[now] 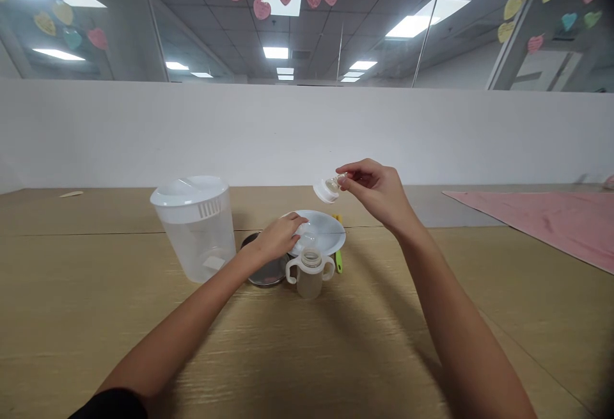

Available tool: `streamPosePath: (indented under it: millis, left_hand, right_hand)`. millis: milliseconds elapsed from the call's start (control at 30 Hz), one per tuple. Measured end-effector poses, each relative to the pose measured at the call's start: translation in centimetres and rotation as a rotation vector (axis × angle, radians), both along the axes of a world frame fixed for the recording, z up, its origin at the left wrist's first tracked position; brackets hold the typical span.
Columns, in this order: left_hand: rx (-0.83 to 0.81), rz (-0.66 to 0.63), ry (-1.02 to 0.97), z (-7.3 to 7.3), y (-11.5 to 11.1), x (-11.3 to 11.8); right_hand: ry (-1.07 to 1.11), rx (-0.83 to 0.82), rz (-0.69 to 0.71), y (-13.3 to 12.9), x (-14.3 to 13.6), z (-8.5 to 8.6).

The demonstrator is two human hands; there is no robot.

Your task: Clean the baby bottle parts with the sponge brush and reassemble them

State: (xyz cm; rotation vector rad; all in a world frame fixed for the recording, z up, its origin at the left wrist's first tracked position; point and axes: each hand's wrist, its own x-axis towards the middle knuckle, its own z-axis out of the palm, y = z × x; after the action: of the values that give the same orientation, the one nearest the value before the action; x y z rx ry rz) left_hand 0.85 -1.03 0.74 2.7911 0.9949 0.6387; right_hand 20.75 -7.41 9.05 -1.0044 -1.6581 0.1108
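My right hand (377,192) is raised above the table and pinches a baby bottle nipple with a white collar (327,190), held tilted. My left hand (281,235) reaches over a white bowl (329,230), its fingers closed on a clear domed cap (307,240) at the bowl's near left side. In front of the bowl stands an open baby bottle (309,281) with two white side handles. A round dark pan or lid (268,273) lies beside it, partly hidden under my left forearm.
On the left stands a tall translucent bin (192,233) with a white lid. A green-handled utensil (339,259) lies at the bowl's right. A pink cloth (551,214) covers the far right of the wooden table (268,355). A white wall (273,131) rises behind.
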Motion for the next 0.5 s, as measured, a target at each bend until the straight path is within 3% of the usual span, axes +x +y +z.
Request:
streamPosePath:
  millis: [100,267,500]
  left_hand:
    - [-0.037,-0.043,-0.002,-0.7,0.4,-0.1]
    - [-0.299,-0.199,-0.209,-1.6,1.0,0.2]
    - [-0.413,-0.21,-0.269,-2.2,1.2,0.6]
  right_hand:
    - [-0.01,-0.012,0.006,0.1,-0.1,-0.1]
    - [-0.025,-0.027,-0.006,0.0,-0.4,-0.1]
    - [-0.037,-0.032,-0.009,-0.1,-0.7,-0.1]
